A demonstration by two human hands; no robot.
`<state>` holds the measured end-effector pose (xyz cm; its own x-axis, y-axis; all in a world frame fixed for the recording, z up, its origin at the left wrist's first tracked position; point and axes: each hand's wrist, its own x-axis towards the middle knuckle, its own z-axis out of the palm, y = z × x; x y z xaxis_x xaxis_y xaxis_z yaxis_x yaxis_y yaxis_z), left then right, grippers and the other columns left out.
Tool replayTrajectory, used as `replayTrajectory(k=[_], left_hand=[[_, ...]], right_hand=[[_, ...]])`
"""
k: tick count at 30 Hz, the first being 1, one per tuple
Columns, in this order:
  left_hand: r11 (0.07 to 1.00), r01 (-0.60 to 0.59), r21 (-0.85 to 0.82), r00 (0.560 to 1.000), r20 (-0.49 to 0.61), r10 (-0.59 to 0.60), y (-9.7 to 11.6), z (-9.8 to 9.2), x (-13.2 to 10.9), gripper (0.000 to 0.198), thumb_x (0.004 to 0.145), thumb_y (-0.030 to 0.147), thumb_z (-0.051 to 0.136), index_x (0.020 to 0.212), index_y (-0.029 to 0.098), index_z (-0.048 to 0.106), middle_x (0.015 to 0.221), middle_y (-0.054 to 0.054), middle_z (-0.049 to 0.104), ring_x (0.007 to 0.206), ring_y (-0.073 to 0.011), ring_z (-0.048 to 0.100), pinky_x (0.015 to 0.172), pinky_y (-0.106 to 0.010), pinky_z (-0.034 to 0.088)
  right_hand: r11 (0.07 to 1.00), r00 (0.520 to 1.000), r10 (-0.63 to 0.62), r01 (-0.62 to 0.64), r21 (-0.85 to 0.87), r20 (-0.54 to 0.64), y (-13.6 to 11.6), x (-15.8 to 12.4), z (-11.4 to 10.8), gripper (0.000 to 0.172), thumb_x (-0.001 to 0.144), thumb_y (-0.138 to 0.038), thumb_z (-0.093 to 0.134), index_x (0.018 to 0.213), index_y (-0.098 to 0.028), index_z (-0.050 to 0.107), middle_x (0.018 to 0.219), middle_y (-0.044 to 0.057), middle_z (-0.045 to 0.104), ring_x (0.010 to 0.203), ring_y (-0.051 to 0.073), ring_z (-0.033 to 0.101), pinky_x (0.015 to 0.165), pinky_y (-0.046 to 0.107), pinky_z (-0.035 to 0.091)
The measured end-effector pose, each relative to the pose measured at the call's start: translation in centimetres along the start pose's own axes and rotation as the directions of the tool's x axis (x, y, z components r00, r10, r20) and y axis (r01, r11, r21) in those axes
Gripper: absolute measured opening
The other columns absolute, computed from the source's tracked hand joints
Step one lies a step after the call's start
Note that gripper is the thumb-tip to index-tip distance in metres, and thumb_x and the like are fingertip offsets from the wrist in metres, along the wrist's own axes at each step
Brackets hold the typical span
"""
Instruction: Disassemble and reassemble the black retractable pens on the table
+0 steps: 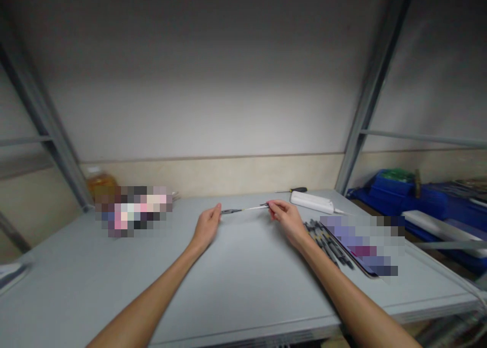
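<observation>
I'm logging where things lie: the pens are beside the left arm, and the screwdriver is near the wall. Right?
The side is wrong: the pens are beside the right arm, as the head view shows. The screwdriver is near the wall, as you said.

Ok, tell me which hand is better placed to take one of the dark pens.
The right hand, I'd judge: the dark pens lie close beside its wrist, while the left hand is farther off. Both hold pen parts, so the right would likely need freeing first.

Pens [334, 247], screwdriver [300, 189] on grey table [243, 282]
</observation>
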<state>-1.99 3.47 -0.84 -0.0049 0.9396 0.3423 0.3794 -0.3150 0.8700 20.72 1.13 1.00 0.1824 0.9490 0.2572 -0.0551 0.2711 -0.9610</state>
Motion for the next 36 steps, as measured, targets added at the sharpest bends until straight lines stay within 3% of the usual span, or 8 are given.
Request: replayTrajectory(k=[8,19,36], left_hand=[[0.997,0.031,-0.069,0.998,-0.046,-0.035,-0.77,-0.21,0.36,0.049,0.076,0.062,0.034,0.051,0.020,0.034,0.045,0.005,0.031,0.043,-0.0095,0.030,0.043,-0.022,0.024],[0.997,0.024,-0.069,0.999,-0.024,-0.025,-0.71,-0.09,0.15,0.049,0.077,0.061,0.033,0.051,0.020,0.034,0.046,0.005,0.031,0.044,-0.0097,0.031,0.045,-0.022,0.025],[0.997,0.031,-0.067,0.999,-0.025,-0.032,-0.26,-0.15,0.10,0.051,0.074,0.065,0.034,0.050,0.020,0.034,0.045,0.005,0.031,0.043,-0.0097,0.030,0.045,-0.023,0.024]], right_hand=[[0.994,0.995,0.005,0.005,0.105,-0.102,-0.08,0.37,-0.27,0.031,0.057,-0.042,0.069,0.068,-0.014,0.065,0.056,0.001,0.054,0.053,0.012,0.046,0.049,0.024,0.036],[0.998,1.000,0.009,-0.007,0.066,-0.029,0.00,0.02,0.11,0.038,0.056,-0.048,0.069,0.070,-0.013,0.066,0.058,0.003,0.057,0.053,0.012,0.048,0.051,0.025,0.039],[0.998,1.000,-0.017,0.019,0.065,-0.023,-0.24,-0.08,0.02,0.037,0.056,-0.047,0.070,0.070,-0.013,0.066,0.057,0.002,0.057,0.051,0.012,0.047,0.052,0.026,0.038]])
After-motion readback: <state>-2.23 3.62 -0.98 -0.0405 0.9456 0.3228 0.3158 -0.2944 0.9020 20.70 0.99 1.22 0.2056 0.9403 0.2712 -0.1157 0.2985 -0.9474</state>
